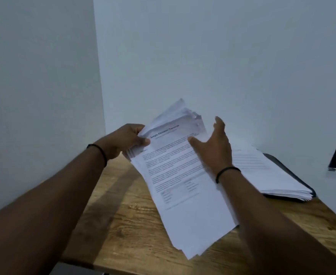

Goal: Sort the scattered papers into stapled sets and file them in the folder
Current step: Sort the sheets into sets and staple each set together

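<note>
Papers [181, 175]: fanned stack, held up over your table [123, 225].
Left hand [123, 141]: grips stack's left edge.
Right hand [214, 147]: fingers spread, at the stack's right side.
Folder [294, 175]: right, under a second stack [266, 175].

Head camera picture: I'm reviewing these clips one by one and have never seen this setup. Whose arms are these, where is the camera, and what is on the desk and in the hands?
There is no machine here. A person wears one wide-angle camera on the head, looking forward and down, so the two arms reaching in from below are the person's own.

The left hand grips the top corner of a sheaf of printed papers, thumb on the front page. The right hand is open, fingers spread, at the sheaf's right edge; whether it touches the paper is unclear.

On the wooden table, by the wall, a second paper stack lies on a dark folder. No stapler is in view.
</note>
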